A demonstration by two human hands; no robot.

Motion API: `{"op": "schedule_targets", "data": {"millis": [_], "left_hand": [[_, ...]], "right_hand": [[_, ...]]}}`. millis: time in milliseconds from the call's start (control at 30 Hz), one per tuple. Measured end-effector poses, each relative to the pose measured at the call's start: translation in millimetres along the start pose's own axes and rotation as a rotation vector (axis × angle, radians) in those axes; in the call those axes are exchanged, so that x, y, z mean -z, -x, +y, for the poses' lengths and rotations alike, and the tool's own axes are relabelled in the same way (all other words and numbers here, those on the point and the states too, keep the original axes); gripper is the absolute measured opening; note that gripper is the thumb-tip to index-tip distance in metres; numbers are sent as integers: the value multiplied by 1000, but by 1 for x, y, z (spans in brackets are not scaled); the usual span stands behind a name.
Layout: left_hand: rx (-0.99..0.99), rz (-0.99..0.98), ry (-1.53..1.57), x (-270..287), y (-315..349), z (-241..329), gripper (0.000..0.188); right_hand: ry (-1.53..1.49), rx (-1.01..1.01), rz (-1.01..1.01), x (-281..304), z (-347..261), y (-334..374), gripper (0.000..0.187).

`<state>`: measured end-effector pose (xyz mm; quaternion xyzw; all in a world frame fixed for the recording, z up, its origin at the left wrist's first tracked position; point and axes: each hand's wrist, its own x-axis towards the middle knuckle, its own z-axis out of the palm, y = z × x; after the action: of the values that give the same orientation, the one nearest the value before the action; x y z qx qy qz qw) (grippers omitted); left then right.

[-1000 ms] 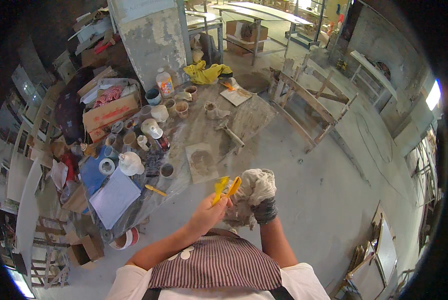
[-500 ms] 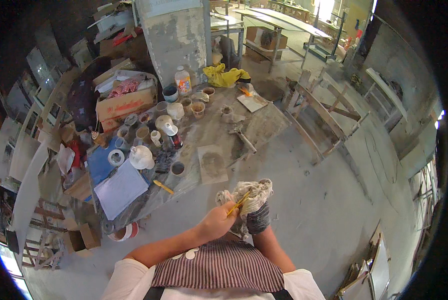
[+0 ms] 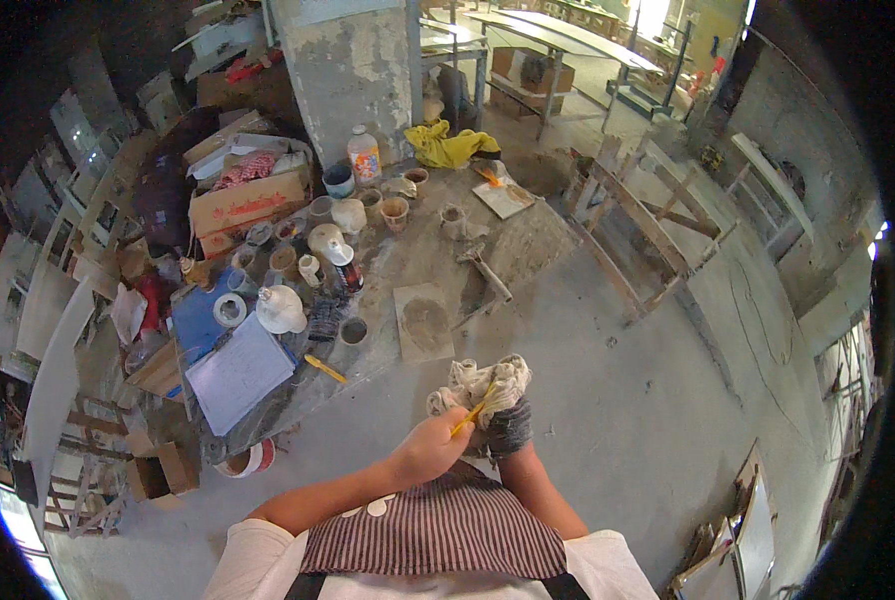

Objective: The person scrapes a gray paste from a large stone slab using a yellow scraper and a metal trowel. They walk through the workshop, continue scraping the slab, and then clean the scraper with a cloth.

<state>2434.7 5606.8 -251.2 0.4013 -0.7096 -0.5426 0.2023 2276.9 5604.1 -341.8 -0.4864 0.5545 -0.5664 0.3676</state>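
Observation:
My bare left hand (image 3: 435,446) is closed around a slim yellow tool (image 3: 477,411), whose kind I cannot make out. The tool's far end lies against a crumpled off-white cloth (image 3: 468,376), bunched up in front of my apron. My right hand (image 3: 510,425) wears a dark grey glove or cuff and grips the cloth from the right; its fingers are mostly hidden by the folds. Beyond my hands stands a cluttered table, with a stained square board (image 3: 425,322) near its edge and a yellow utility knife (image 3: 326,369) beside a white paper sheet (image 3: 240,376).
Cups, pots and bottles crowd the table's left and middle, among them a white-capped bottle (image 3: 365,154). A hammer-like tool (image 3: 487,272) lies farther right. Past the table's right side stands a wooden trestle (image 3: 644,235). Panels (image 3: 754,540) lean at the lower right. Cardboard boxes (image 3: 164,474) sit at left.
Both hands, with the cloth and the yellow tool, have shifted slightly left and up. The cloth's folds look a little different. Things on the table stay where they were.

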Motion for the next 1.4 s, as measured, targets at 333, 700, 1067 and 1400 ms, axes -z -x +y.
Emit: {"op": "schedule_targets", "data": {"millis": [333, 700, 1067, 1400], "left_hand": [[178, -170, 558, 12, 10, 3, 20], [200, -112, 641, 12, 6, 9, 22], [89, -4, 140, 2, 3, 2, 19], [83, 101, 200, -1, 3, -14, 22]], "right_hand": [[128, 79, 11, 38, 94, -31, 25], [362, 266, -222, 30, -8, -29, 30], [11, 103, -98, 5, -25, 1, 60], [352, 280, -189, -1, -40, -2, 42]]}}
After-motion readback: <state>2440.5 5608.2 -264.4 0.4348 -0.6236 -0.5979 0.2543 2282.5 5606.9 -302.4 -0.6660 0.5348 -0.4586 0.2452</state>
